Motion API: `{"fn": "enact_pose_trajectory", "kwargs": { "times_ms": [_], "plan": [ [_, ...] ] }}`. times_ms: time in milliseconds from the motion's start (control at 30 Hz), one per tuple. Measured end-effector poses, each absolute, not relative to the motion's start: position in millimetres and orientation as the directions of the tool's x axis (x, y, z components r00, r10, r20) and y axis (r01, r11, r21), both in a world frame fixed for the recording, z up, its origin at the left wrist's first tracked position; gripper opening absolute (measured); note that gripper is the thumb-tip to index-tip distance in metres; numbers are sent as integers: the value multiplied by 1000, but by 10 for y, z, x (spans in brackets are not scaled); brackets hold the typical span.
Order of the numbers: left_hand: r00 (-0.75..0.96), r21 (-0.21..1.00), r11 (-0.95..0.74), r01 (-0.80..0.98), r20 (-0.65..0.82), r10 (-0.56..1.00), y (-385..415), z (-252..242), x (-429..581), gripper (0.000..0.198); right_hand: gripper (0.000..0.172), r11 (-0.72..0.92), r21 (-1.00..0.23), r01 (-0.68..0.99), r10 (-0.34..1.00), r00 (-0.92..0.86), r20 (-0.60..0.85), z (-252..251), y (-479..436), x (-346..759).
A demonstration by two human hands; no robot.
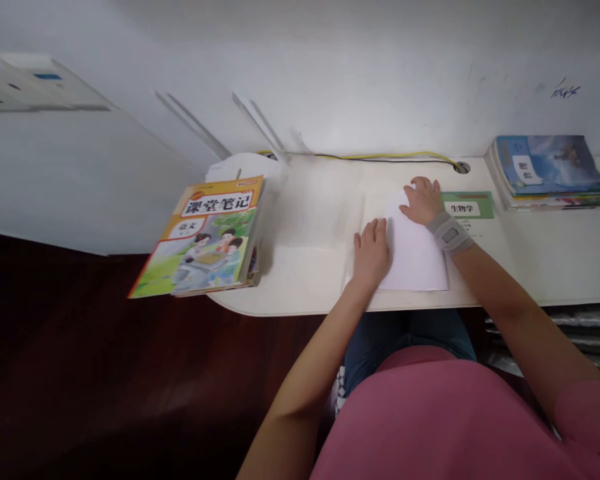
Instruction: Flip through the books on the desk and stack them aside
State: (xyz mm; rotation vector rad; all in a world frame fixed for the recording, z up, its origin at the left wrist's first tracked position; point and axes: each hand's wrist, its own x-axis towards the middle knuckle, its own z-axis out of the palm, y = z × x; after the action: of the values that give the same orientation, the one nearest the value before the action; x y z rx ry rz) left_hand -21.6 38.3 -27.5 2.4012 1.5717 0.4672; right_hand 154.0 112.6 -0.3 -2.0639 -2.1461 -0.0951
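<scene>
A white sheet of paper [414, 253], looking folded, lies on the desk between my hands. It partly covers a book with a green band and Chinese lettering [467, 213], whose right part shows. My left hand [371, 252] rests open along the paper's left edge, fingers together and stretched out. My right hand [423, 201], with a grey band on the wrist, lies open at the paper's top edge, fingers spread. Neither hand is wrapped round anything.
A stack of books with a yellow cover [215, 230] overhangs the left end of the white desk [300, 287]. Behind it stands a white device with antennas [245, 162]. Blue-covered books [555, 163] lie at the right. A yellow cable [395, 155] runs along the wall.
</scene>
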Motion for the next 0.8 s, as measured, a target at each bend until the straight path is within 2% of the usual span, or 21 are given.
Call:
{"fn": "enact_pose_trajectory", "kwargs": {
  "times_ms": [167, 400, 633, 800],
  "plan": [
    [339, 418, -365, 832, 138, 930, 414, -304, -226, 61, 38, 63, -43, 997, 990, -57, 128, 36, 1104, 1535],
    [361, 451, -389, 804, 150, 920, 440, -320, -241, 57, 39, 62, -42, 997, 992, -57, 110, 66, 1119, 1525],
    [398, 365, -412, 835, 116, 910, 406, -289, -231, 55, 36, 89, -48, 995, 990, -83, 116, 71, 1137, 1511],
    [451, 286, -462, 839, 109, 886, 369, -281, -236, 40, 32, 52, -115, 992, 980, -29, 195, 53, 1179, 1524]
  ]
}}
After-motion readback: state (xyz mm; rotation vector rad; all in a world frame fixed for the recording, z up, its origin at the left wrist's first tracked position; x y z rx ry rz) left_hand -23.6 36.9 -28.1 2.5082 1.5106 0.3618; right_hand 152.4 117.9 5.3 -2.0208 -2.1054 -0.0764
